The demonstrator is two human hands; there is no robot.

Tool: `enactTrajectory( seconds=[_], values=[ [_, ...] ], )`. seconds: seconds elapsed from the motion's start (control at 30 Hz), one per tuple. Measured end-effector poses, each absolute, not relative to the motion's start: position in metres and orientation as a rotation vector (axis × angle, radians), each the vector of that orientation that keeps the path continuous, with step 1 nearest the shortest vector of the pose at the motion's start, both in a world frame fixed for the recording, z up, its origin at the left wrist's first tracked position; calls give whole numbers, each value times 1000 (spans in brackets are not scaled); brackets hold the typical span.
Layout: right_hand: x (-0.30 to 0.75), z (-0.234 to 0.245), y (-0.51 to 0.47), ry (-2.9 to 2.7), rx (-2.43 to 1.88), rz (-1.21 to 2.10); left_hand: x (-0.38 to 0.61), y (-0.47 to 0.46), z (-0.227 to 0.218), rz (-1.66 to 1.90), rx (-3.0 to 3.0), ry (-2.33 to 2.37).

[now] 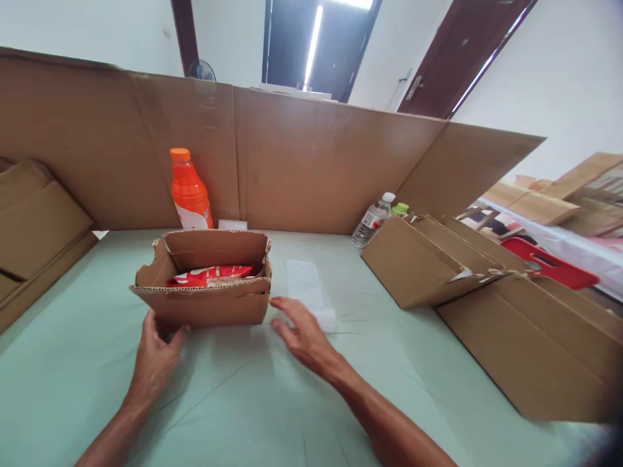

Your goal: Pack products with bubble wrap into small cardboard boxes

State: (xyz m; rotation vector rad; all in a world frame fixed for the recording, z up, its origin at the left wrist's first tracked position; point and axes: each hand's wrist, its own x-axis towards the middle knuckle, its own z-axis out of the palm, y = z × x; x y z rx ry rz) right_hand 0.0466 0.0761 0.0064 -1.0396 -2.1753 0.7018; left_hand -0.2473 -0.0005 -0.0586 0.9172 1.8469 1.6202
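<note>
Where the far edge of the table ends, a tall cardboard wall stands upright, seemingly as a screen closing off the work area.

- Flattened cartons, right: stacked aslant and crowding that side of the table.
- Flat cardboard stack, far left: kept off the working area.
- Open cardboard box, near centre-left: flaps torn, mouth upward.
- Left hand: at the box's near left corner, fingers loosely apart and touching its wall (likely to steady it), clamped on nothing.
- Right hand: low over the table just right of the box, fingers spread, holding nothing.
- Orange bottle: upright behind the box.
- Clear bottle: leaning at the wall's foot.
- White strip: flat, its near end beside the right hand.
- Red packet: lying inside the box.
</note>
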Motion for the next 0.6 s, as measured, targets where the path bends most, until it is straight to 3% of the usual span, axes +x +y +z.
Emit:
enactTrajectory(
  seconds=[0.17, 0.33, 0.6],
  values=[
    [101, 23, 111, -2159, -1343, 510, -236, -38, -62, 1613, 723, 1797],
    [132, 45, 84, -2310, -1263, 757, -218, -85, -62, 1594, 738, 1785],
    [150, 42, 32, -2197, -1323, 730, -197, -120, -59, 1455, 933, 1905]
  ],
)
